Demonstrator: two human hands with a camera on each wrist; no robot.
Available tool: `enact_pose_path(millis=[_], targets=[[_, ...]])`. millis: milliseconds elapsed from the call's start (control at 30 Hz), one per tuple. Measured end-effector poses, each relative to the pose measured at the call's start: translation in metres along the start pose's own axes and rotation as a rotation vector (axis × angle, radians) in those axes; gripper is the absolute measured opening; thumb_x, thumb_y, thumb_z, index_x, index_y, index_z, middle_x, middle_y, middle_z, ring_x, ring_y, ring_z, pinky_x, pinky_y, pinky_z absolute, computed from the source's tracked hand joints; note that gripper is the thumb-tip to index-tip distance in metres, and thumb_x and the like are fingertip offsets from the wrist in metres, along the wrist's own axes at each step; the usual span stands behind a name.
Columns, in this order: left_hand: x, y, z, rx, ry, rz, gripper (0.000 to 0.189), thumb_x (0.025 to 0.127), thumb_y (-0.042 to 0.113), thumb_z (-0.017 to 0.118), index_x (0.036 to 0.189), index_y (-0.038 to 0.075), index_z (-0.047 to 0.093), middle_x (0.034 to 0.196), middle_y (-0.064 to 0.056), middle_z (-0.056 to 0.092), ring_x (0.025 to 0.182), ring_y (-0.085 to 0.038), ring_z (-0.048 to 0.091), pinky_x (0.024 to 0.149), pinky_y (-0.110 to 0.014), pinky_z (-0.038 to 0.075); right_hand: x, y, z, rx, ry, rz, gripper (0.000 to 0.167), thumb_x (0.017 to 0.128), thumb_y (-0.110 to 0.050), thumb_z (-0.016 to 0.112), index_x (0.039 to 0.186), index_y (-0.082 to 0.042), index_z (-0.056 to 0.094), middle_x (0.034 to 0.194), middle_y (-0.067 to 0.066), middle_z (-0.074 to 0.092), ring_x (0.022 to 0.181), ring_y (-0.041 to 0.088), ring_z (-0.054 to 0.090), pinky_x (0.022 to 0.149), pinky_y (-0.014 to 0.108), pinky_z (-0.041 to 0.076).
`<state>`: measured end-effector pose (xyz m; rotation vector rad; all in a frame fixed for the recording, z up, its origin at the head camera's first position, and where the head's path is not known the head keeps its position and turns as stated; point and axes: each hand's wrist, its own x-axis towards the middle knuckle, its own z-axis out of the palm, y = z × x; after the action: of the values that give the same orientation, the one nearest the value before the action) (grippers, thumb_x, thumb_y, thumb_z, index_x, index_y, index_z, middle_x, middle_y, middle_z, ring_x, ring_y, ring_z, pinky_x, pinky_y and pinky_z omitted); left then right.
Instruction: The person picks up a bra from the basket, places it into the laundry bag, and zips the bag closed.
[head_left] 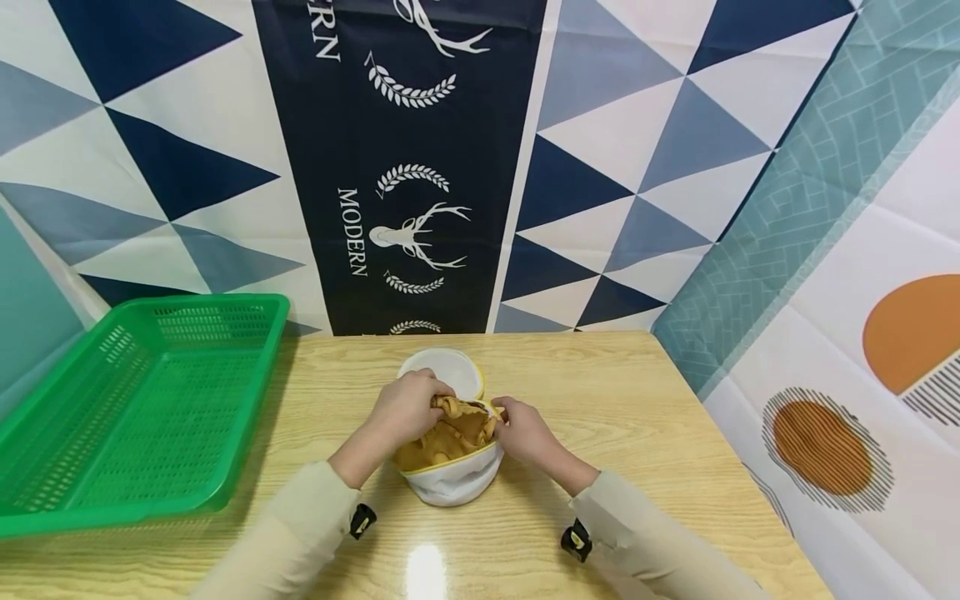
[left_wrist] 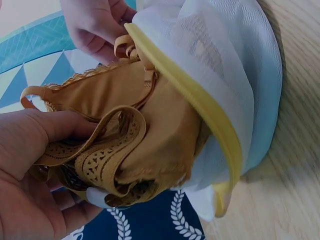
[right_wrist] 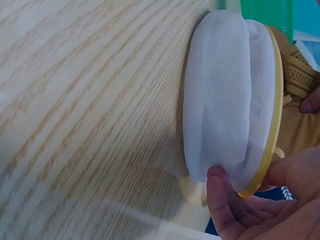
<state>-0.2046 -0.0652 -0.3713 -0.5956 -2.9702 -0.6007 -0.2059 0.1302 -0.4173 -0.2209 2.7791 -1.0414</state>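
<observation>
A round white mesh laundry bag (head_left: 456, 483) with a yellow zipped rim stands on the table, its white lid (head_left: 442, 371) folded back behind it. Inside and bulging over the rim is a mustard-brown bra (left_wrist: 165, 130) with lace-patterned bands and thin straps. My left hand (head_left: 408, 407) grips a bunched lace band of the bra at the bag's far left side. On the right, my right hand (head_left: 525, 432) pinches the yellow rim, thumb at the inside and fingers against the mesh wall in the right wrist view. The bra's lower part is hidden in the bag.
A large green plastic basket (head_left: 255, 392) stands at the left of the wooden table (head_left: 600, 400). Behind the table hangs a patterned cloth (head_left: 600, 167), and another printed cloth (head_left: 817, 333) borders the right side.
</observation>
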Motion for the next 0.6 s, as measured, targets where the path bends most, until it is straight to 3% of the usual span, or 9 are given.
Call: enact_pose_path(millis=[333,600], targets=[[0.004,0.006,0.015,-0.025,-0.036,0.003,0.023,0.080,0.011,0.072,0.102,0.016,0.073,0.089,-0.004,0.060,0.087,-0.023,0.057,0.072,-0.037,0.051,0.000,0.002,0.000,-0.008,0.000,-0.006,0.040,0.089,-0.004,0.052,0.128,0.002,0.051,0.098,0.015,0.063,0.074,0.014,0.056,0.056,0.024,0.046],[0.008,0.000,0.018,-0.084,-0.021,-0.011,0.031,0.081,0.013,0.069,0.111,0.012,0.067,0.096,-0.006,0.063,0.090,-0.023,0.060,0.077,-0.039,0.051,-0.001,0.002,0.000,-0.029,0.017,-0.056,0.035,0.091,-0.004,0.051,0.126,-0.007,0.055,0.082,0.007,0.058,0.052,0.010,0.043,0.046,0.021,0.037]])
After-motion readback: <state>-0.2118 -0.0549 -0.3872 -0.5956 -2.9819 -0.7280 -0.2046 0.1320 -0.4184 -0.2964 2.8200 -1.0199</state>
